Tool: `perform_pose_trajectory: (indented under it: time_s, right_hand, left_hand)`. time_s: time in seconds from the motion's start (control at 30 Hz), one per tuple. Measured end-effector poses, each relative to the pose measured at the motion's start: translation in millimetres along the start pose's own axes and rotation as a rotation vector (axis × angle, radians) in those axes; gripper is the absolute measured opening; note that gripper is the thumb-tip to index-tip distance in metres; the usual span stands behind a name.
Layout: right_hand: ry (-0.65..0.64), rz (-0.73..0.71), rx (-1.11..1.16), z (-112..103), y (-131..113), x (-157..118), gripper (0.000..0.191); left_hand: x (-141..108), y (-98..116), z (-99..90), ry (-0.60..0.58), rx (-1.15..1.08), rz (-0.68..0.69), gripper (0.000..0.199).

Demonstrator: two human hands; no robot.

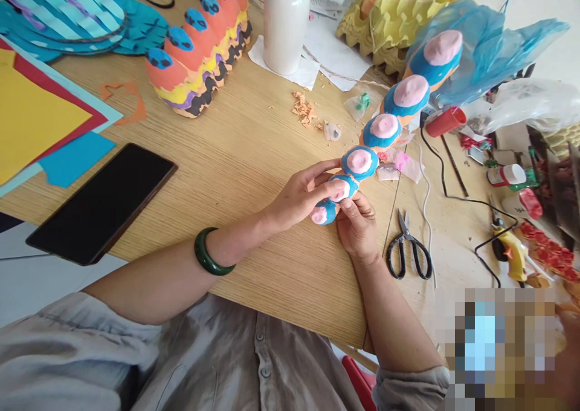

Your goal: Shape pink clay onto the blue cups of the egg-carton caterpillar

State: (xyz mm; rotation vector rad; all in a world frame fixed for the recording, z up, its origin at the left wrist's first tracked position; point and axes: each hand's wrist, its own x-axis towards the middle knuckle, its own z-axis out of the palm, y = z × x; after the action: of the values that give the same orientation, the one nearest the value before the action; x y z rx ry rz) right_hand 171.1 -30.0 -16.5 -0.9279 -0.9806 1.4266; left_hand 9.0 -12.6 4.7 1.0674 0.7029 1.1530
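Both hands grip the near end of a strip of egg-carton cups (383, 127), painted blue with pink clay caps and orange lower down. It slants up and away to the right. My left hand (312, 193) wraps the strip from the left, its thumb pressed on the pink cap of the second cup. From the right, my right hand (357, 223) pinches the strip's side, with the thumb beside the nearest cups. Its other fingers are partly hidden behind the strip. Right of that hand lie black-handled scissors (408, 245).
A phone (102, 202) and coloured paper sheets (40, 115) lie at left. Farther back are a painted egg-carton piece (199, 48), a white bottle (286, 27) and orange scraps (304, 109). A blue plastic bag (512, 42), cables and a yellow glue gun (512, 251) crowd the right.
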Motion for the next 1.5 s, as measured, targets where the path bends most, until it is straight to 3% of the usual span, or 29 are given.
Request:
perform_pose_trajectory:
  time_s: [0.2, 0.37, 0.5, 0.6, 0.77, 0.93, 1.13, 1.3, 1.5]
  right_hand:
    - [-0.010, 0.039, 0.051, 0.8, -4.3, 0.5, 0.024]
    - [-0.007, 0.060, 0.050, 0.5, -4.9, 0.4, 0.024]
    - [-0.012, 0.064, 0.058, -0.2, -4.3, 0.9, 0.025]
    - [-0.006, 0.069, 0.084, -1.3, -4.7, 2.1, 0.025]
    - [0.039, 0.080, 0.060, -5.6, -4.1, 4.3, 0.033]
    - [0.050, 0.077, 0.027, -5.9, -3.6, 4.9, 0.034]
    - [0.043, 0.067, 0.071, -2.0, -4.2, 3.5, 0.032]
    - [0.084, 0.049, 0.036, 1.3, -4.5, 1.3, 0.032]
    - [0.055, 0.047, 0.041, 0.9, -4.5, 0.2, 0.029]
  left_hand:
    - [2.7, -5.1, 1.0, 0.047, -0.124, -0.047, 0.051]
    - [1.8, -3.6, 1.3, 0.075, -0.059, -0.042, 0.057]
    - [2.0, -3.3, 1.8, 0.098, -0.120, -0.083, 0.049]
    - [3.6, -5.8, 1.1, 0.063, -0.190, -0.059, 0.049]
    - [3.8, -7.8, -2.5, -0.043, -0.209, -0.097, 0.067]
    - [1.5, -4.9, -2.0, -0.034, -0.125, -0.096, 0.074]
    - [0.1, -1.3, -1.5, -0.019, -0.057, -0.075, 0.067]
    - [-2.6, -0.1, 1.2, -0.057, -0.028, -0.049, 0.087]
    - [-2.8, 0.5, 3.9, -0.081, -0.076, -0.003, 0.077]
